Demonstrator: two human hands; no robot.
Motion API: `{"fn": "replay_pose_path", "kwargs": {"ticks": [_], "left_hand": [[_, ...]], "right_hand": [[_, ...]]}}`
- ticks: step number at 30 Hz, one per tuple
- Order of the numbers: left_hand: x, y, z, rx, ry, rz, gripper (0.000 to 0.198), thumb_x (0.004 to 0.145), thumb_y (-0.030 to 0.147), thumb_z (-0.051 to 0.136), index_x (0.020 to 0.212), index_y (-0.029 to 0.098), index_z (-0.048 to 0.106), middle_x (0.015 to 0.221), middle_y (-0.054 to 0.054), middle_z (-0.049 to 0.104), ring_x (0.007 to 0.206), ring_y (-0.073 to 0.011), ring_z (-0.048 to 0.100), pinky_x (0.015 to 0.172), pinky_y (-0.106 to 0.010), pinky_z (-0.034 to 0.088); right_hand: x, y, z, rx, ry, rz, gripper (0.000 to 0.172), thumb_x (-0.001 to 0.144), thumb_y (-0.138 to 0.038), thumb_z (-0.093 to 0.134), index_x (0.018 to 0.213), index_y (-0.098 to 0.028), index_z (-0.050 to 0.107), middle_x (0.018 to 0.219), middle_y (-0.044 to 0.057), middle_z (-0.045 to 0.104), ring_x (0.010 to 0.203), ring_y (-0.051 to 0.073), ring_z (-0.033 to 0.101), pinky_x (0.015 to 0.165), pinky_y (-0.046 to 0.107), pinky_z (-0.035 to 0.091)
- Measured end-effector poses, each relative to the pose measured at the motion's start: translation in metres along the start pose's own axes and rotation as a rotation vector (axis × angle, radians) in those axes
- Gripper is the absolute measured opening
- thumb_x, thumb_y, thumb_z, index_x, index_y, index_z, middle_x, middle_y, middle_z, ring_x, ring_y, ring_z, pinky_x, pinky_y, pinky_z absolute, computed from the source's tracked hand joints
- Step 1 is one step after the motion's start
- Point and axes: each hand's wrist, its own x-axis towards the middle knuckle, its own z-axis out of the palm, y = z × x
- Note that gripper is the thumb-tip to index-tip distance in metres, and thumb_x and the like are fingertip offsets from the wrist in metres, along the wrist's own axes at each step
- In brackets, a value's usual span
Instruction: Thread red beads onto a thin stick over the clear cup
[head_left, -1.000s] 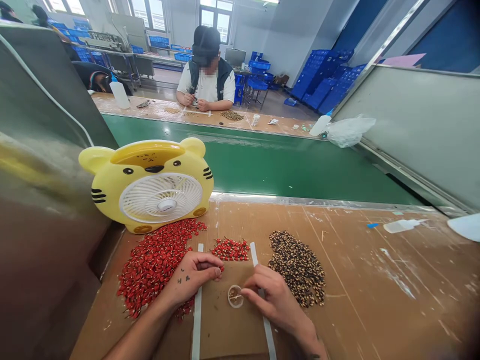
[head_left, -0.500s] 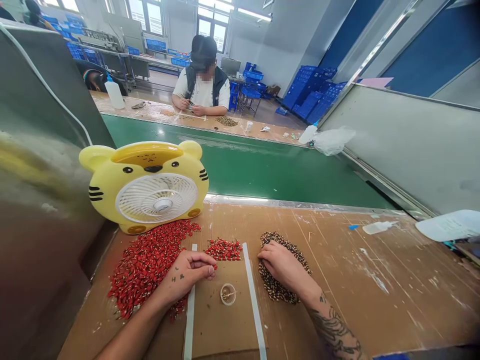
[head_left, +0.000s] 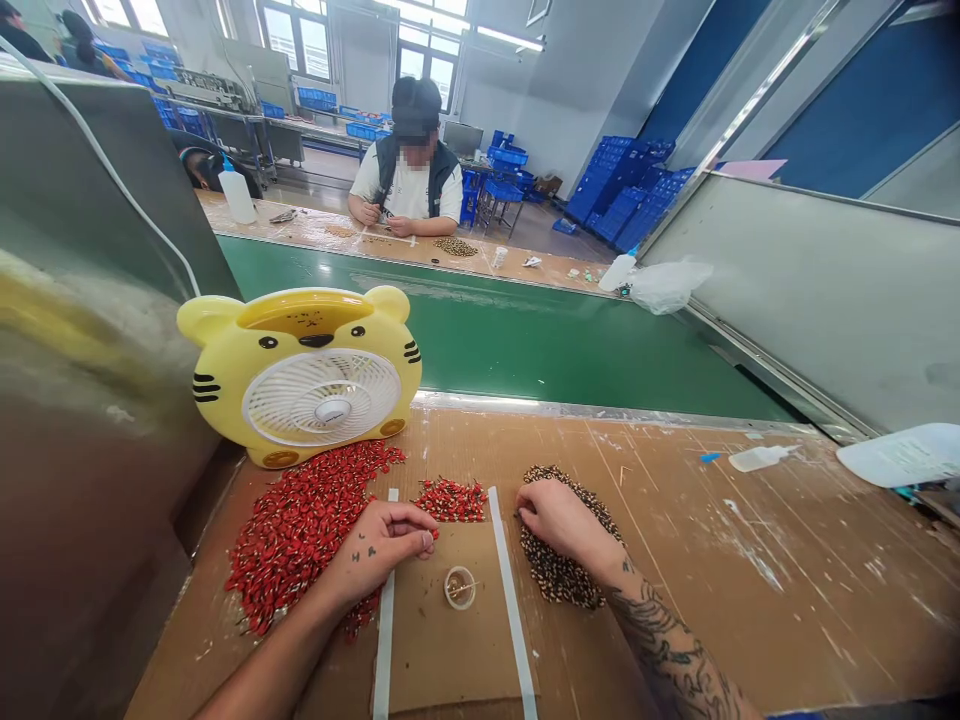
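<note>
My left hand [head_left: 391, 540] is pinched on a small red piece [head_left: 434, 535], of which only a bit shows at the fingertips. It hovers between the large heap of red pieces [head_left: 300, 530] and a smaller cluster of red pieces [head_left: 452, 500]. My right hand [head_left: 555, 512] rests over a pile of small dark-and-gold pieces [head_left: 559, 580]. Its fingers are curled together at the pile's left edge, and what they hold, if anything, is hidden. Between the hands, a small clear cup [head_left: 459, 588] with a thin stick in it stands on a cardboard sheet [head_left: 442, 665].
Pale tape strips [head_left: 510, 600] flank the cardboard. A yellow animal-faced fan [head_left: 315, 380] stands behind the red heap. Right of me lie a small squeeze bottle [head_left: 757, 458] and a larger bottle [head_left: 900, 455]. Beyond the green belt [head_left: 510, 350], a co-worker [head_left: 412, 175] sits at another bench.
My right hand has shifted slightly, its fingertips drawn in at the left edge of the dark pile. My left hand keeps its pinch. The whole view has moved a little.
</note>
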Motion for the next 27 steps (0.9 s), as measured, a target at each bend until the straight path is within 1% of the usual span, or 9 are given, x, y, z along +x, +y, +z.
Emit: {"fn": "replay_pose_path", "kwargs": {"ticks": [5, 10, 15, 17, 19, 21, 23, 25, 27], "left_hand": [[0.0, -0.004, -0.002, -0.015, -0.014, 0.0, 0.018, 0.068, 0.024, 0.078, 0.08, 0.011, 0.075, 0.066, -0.003, 0.07, 0.06, -0.0138, 0.062, 0.065, -0.026, 0.047], [-0.001, -0.003, -0.001, 0.008, -0.004, 0.009, 0.017, 0.068, 0.023, 0.078, 0.079, 0.011, 0.075, 0.067, -0.003, 0.07, 0.061, -0.0141, 0.062, 0.065, -0.026, 0.047], [0.0, 0.0, -0.001, -0.007, -0.001, 0.022, 0.019, 0.066, 0.025, 0.079, 0.079, 0.011, 0.076, 0.066, -0.004, 0.07, 0.059, -0.0141, 0.062, 0.064, -0.026, 0.047], [-0.001, -0.001, -0.002, -0.02, 0.002, 0.025, 0.02, 0.066, 0.026, 0.08, 0.078, 0.011, 0.076, 0.065, -0.003, 0.07, 0.059, -0.0142, 0.062, 0.064, -0.026, 0.047], [-0.001, -0.002, -0.001, -0.036, 0.002, 0.025, 0.02, 0.066, 0.026, 0.08, 0.079, 0.012, 0.076, 0.066, -0.003, 0.07, 0.06, -0.0142, 0.062, 0.064, -0.025, 0.048], [-0.001, -0.003, -0.001, -0.064, -0.003, 0.022, 0.02, 0.067, 0.026, 0.08, 0.079, 0.012, 0.076, 0.066, -0.003, 0.07, 0.06, -0.014, 0.062, 0.063, -0.025, 0.048], [-0.002, -0.005, 0.001, -0.09, -0.004, 0.021, 0.02, 0.067, 0.026, 0.081, 0.079, 0.011, 0.076, 0.066, -0.003, 0.07, 0.06, -0.0138, 0.062, 0.063, -0.025, 0.048], [-0.003, -0.005, 0.002, -0.111, 0.006, 0.025, 0.019, 0.066, 0.027, 0.081, 0.077, 0.012, 0.076, 0.067, -0.004, 0.071, 0.06, -0.014, 0.063, 0.063, -0.025, 0.049], [-0.003, -0.005, 0.003, -0.127, 0.02, 0.034, 0.019, 0.065, 0.027, 0.082, 0.076, 0.012, 0.077, 0.068, -0.004, 0.071, 0.06, -0.014, 0.063, 0.063, -0.025, 0.05]], "right_hand": [[0.0, 0.001, -0.005, 0.039, -0.009, -0.001, 0.027, 0.078, -0.007, 0.053, 0.076, -0.02, 0.077, 0.081, 0.007, 0.077, 0.078, 0.021, 0.071, 0.071, 0.025, 0.045], [0.004, 0.001, -0.003, 0.069, 0.004, 0.015, 0.024, 0.072, -0.005, 0.056, 0.07, -0.019, 0.075, 0.073, 0.007, 0.075, 0.073, 0.02, 0.069, 0.068, 0.025, 0.044], [0.003, -0.001, -0.002, 0.138, 0.08, 0.01, 0.02, 0.068, -0.003, 0.055, 0.063, -0.017, 0.069, 0.067, 0.006, 0.071, 0.067, 0.019, 0.065, 0.063, 0.025, 0.041], [-0.002, -0.004, -0.005, 0.184, 0.134, 0.001, 0.018, 0.069, -0.005, 0.054, 0.065, -0.017, 0.067, 0.067, 0.004, 0.069, 0.066, 0.018, 0.063, 0.063, 0.025, 0.041], [-0.011, -0.009, -0.007, 0.234, 0.181, -0.015, 0.017, 0.073, -0.008, 0.052, 0.07, -0.017, 0.066, 0.07, 0.002, 0.067, 0.067, 0.016, 0.062, 0.064, 0.024, 0.043], [-0.018, -0.016, -0.007, 0.328, 0.215, -0.045, 0.016, 0.079, -0.013, 0.052, 0.079, -0.017, 0.067, 0.074, 0.001, 0.068, 0.069, 0.015, 0.062, 0.066, 0.023, 0.045], [-0.023, -0.026, -0.004, 0.529, 0.26, -0.092, 0.015, 0.083, -0.018, 0.054, 0.084, -0.018, 0.068, 0.076, 0.001, 0.069, 0.071, 0.015, 0.063, 0.068, 0.024, 0.047], [-0.023, -0.039, 0.001, 0.779, 0.303, -0.172, 0.011, 0.083, -0.02, 0.058, 0.081, -0.019, 0.069, 0.076, 0.002, 0.069, 0.072, 0.017, 0.063, 0.07, 0.026, 0.049], [-0.019, -0.053, 0.007, 0.987, 0.317, -0.27, 0.009, 0.083, -0.021, 0.062, 0.078, -0.019, 0.069, 0.076, 0.004, 0.07, 0.074, 0.018, 0.064, 0.073, 0.029, 0.051]]}}
